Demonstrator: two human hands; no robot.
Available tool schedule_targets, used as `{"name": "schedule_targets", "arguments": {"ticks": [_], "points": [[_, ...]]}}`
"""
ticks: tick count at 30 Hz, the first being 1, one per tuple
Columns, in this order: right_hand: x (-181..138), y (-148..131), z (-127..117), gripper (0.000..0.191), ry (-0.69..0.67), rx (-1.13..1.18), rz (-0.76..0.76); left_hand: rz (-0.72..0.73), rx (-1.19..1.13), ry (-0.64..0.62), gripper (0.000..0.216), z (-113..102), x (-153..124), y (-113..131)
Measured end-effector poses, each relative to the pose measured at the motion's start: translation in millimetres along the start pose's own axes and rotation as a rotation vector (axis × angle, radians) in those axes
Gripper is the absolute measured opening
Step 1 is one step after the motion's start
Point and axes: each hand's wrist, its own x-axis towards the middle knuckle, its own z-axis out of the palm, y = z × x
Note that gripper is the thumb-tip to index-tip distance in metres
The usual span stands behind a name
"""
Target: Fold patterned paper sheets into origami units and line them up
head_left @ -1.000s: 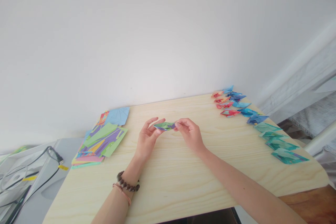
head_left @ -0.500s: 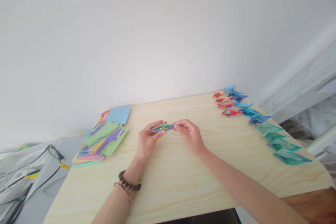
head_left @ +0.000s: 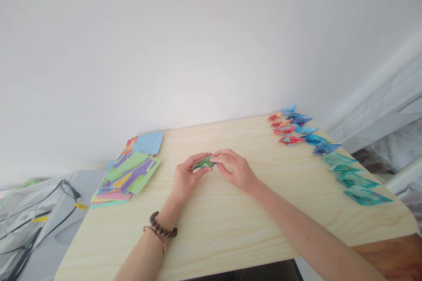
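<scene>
A small folded piece of green and purple paper (head_left: pixel 204 163) sits between both hands, low over the middle of the pale wooden table (head_left: pixel 231 228). My left hand (head_left: pixel 186 178) pinches its left end with thumb and fingers closed. My right hand (head_left: pixel 234 169) pinches its right end, fingers curled over it. The two hands nearly touch, and most of the paper is hidden by the fingertips. A bead bracelet and a thin band are on my left wrist.
A fanned stack of coloured paper sheets (head_left: pixel 127 175) lies at the table's left. Several folded paper pieces in red (head_left: pixel 283 131), blue (head_left: pixel 311 139) and teal (head_left: pixel 354 181) run along the right edge. A grey device with cables (head_left: pixel 33 215) is lower left. White wall behind.
My hands have drawn together, so the folded paper looks shorter and more covered than before. It has also dropped slightly toward the tabletop.
</scene>
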Motion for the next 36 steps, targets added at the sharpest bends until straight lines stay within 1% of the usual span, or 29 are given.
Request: {"name": "schedule_targets", "arguments": {"ticks": [4, 9, 15, 18, 21, 25, 27, 36], "points": [[-2, 2, 2, 0.032, -0.014, -0.051, 0.014, -0.004, -0.008, 0.005, 0.037, 1, 0, 0], [-4, 2, 2, 0.033, -0.021, -0.044, 0.024, 0.003, 0.008, 0.008, 0.035, 2, 0, 2], [-5, 5, 3, 0.029, -0.058, -0.066, 0.024, -0.028, -0.005, -0.008, 0.034, 2, 1, 0], [-6, 6, 3, 0.028, -0.072, -0.109, 0.007, -0.045, 0.013, 0.002, 0.035, 1, 2, -4], [-6, 6, 2, 0.027, -0.092, -0.146, 0.003, -0.028, 0.070, -0.010, 0.035, -3, 3, -6], [-7, 7, 1, 0.027, -0.172, -0.189, 0.024, 0.056, 0.237, -0.049, 0.027, -10, 4, -8], [-8, 9, 1, 0.027, -0.217, -0.217, 0.027, 0.084, 0.284, -0.058, 0.026, -12, 5, -9], [-5, 5, -1, 0.022, -0.325, -0.423, -0.024, 0.089, 0.309, -0.121, 0.023, -12, 4, -18]]}}
